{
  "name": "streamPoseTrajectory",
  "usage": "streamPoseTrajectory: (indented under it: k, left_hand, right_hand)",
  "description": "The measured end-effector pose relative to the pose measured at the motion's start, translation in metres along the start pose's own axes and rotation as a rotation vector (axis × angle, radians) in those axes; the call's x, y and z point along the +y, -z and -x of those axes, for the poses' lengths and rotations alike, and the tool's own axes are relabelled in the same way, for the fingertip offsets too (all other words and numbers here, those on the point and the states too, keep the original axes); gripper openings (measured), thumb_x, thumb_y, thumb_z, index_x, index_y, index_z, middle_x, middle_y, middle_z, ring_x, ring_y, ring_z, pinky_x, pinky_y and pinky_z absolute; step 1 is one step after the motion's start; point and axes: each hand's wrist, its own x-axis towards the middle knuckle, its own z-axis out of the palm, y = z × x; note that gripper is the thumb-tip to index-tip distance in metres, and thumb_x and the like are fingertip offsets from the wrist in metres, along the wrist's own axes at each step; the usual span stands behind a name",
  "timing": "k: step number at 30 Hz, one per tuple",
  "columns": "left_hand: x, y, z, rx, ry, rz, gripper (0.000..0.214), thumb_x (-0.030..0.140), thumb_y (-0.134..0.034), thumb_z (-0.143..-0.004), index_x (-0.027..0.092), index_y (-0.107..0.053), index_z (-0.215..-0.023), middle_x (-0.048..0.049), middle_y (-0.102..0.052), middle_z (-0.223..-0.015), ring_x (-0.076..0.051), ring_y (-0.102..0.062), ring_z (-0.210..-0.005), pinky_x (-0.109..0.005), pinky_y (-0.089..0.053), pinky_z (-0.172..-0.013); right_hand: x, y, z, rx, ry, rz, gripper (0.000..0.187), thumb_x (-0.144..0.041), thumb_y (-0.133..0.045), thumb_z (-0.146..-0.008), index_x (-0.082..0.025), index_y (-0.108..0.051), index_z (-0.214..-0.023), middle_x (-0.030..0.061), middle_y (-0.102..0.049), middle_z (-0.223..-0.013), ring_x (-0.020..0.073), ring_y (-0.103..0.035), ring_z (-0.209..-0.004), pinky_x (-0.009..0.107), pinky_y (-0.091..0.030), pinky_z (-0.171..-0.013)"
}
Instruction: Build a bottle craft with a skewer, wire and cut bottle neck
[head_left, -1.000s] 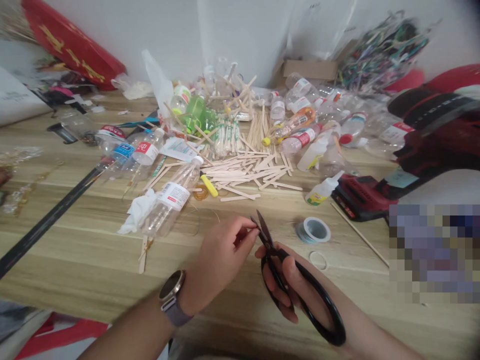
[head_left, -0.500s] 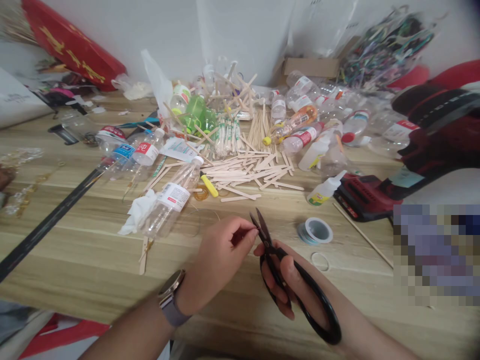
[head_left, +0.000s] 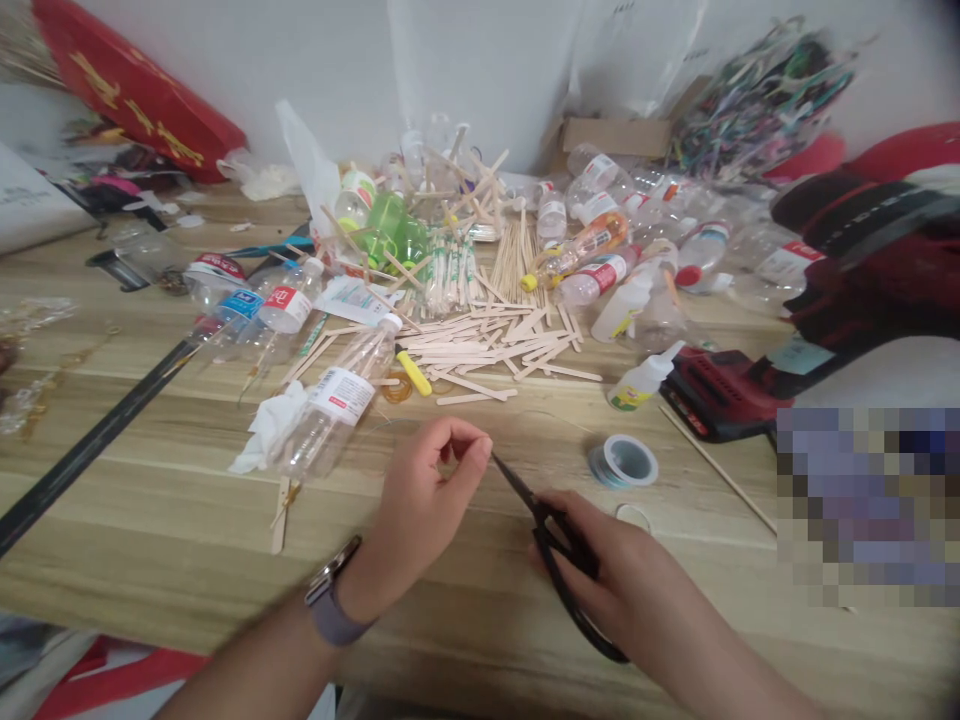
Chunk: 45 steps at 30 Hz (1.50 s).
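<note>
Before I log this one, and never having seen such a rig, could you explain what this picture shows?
There is no machine: these are a person's bare hands, seen by a head-worn camera looking forward and down. The right hand holds black scissors. The left hand pinches thumb and finger together near their tip; anything between is too small to tell. On the wooden table lie craft sticks, plastic bottles, a spool, a nozzle-tipped squeeze bottle and a red-and-black power tool.

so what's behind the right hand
Just past the right hand, a thin pale ring lies partly covered on the wooden table, with a spool farther back. The hand hides part of the scissors' handles; the tabletop directly behind it can't be seen.
</note>
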Motion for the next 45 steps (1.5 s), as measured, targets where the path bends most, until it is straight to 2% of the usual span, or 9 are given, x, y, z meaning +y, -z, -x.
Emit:
streamPoseTrajectory:
  k: [4, 8, 11, 16, 20, 25, 30, 36, 45]
  left_hand:
    - [-0.002, -0.001, -0.001, 0.005, 0.035, 0.040, 0.016, 0.032, -0.058, -0.088, 0.020, -0.064, -0.080, 0.0016, -0.066, -0.075, -0.013, -0.060, -0.074, -0.023, -0.046, -0.069]
    - [-0.005, -0.002, 0.000, -0.017, 0.051, 0.043, 0.016, 0.034, -0.059, -0.088, 0.020, -0.065, -0.081, 0.0010, -0.067, -0.078, -0.014, -0.061, -0.077, -0.024, -0.047, -0.073]
    - [-0.006, -0.003, 0.001, -0.043, 0.051, 0.044, 0.017, 0.036, -0.060, -0.087, 0.020, -0.065, -0.081, 0.0010, -0.067, -0.077, -0.014, -0.062, -0.075, -0.024, -0.048, -0.071]
    - [-0.005, -0.006, 0.002, -0.145, 0.054, 0.043, 0.019, 0.036, -0.058, -0.087, 0.020, -0.066, -0.081, 0.0002, -0.068, -0.076, -0.015, -0.062, -0.074, -0.024, -0.047, -0.066]
    - [-0.002, -0.010, 0.005, -0.329, 0.109, 0.074, 0.018, 0.035, -0.058, -0.087, 0.019, -0.066, -0.081, 0.0007, -0.068, -0.074, -0.014, -0.061, -0.070, -0.023, -0.046, -0.062]
    - [0.003, -0.017, 0.004, -0.526, 0.185, 0.141, 0.018, 0.034, -0.061, -0.085, 0.018, -0.067, -0.080, 0.0006, -0.070, -0.075, -0.013, -0.060, -0.068, -0.023, -0.045, -0.061]
    - [-0.003, -0.020, 0.000, -0.505, 0.232, 0.224, 0.019, 0.035, -0.063, -0.084, 0.017, -0.068, -0.080, -0.0002, -0.070, -0.076, -0.013, -0.060, -0.071, -0.024, -0.046, -0.065]
    - [-0.008, -0.015, -0.007, -0.499, 0.370, 0.488, 0.012, 0.029, -0.069, -0.077, 0.017, -0.069, -0.074, 0.0016, -0.068, -0.072, -0.011, -0.058, -0.069, -0.024, -0.046, -0.070]
    - [-0.009, -0.018, -0.008, -0.493, 0.663, 0.681, 0.024, 0.039, -0.075, -0.065, 0.017, -0.065, -0.066, 0.0049, -0.052, -0.056, -0.007, -0.036, -0.052, -0.022, -0.027, -0.050]
  right_hand:
    - [0.000, -0.009, 0.010, 0.108, 0.193, 0.325, 0.039, -0.019, -0.049, -0.089, -0.014, -0.057, -0.127, 0.0120, -0.074, -0.102, 0.0252, -0.074, -0.080, 0.035, -0.060, -0.064]
    - [-0.007, 0.004, 0.022, 0.247, 0.391, 0.487, 0.028, -0.017, -0.045, -0.096, -0.014, -0.063, -0.117, 0.0117, -0.073, -0.103, 0.0239, -0.072, -0.089, 0.035, -0.061, -0.071]
    - [0.005, 0.027, 0.030, 0.284, 0.357, 0.631, 0.030, -0.019, -0.039, -0.099, -0.019, -0.068, -0.093, 0.0073, -0.071, -0.083, 0.0240, -0.069, -0.071, 0.038, -0.058, -0.061]
    - [0.044, 0.044, 0.037, 0.243, 0.260, 0.823, 0.025, -0.017, -0.044, -0.096, -0.019, -0.065, -0.082, 0.0067, -0.065, -0.074, 0.0251, -0.065, -0.066, 0.038, -0.053, -0.057]
    - [0.050, 0.040, 0.036, 0.215, 0.320, 0.758, 0.024, -0.013, -0.041, -0.097, -0.017, -0.062, -0.085, 0.0075, -0.063, -0.077, 0.0243, -0.063, -0.069, 0.039, -0.053, -0.062]
    - [0.018, 0.038, 0.024, 0.308, 0.319, 0.364, 0.016, -0.017, -0.043, -0.099, -0.021, -0.058, -0.094, 0.0071, -0.065, -0.094, 0.0184, -0.066, -0.083, 0.029, -0.055, -0.072]
    - [-0.008, 0.029, 0.003, 0.312, 0.419, 0.252, 0.020, -0.015, -0.042, -0.099, -0.020, -0.060, -0.092, 0.0059, -0.065, -0.089, 0.0160, -0.065, -0.076, 0.026, -0.053, -0.066]
    - [-0.008, 0.020, -0.016, 0.190, 0.478, 0.225, 0.024, -0.013, -0.042, -0.099, -0.019, -0.061, -0.086, 0.0050, -0.063, -0.080, 0.0163, -0.060, -0.071, 0.027, -0.050, -0.063]
    - [0.000, 0.008, -0.022, 0.216, 0.527, 0.325, 0.035, -0.020, -0.035, -0.103, -0.019, -0.066, -0.087, 0.0054, -0.066, -0.079, 0.0175, -0.059, -0.069, 0.031, -0.048, -0.063]
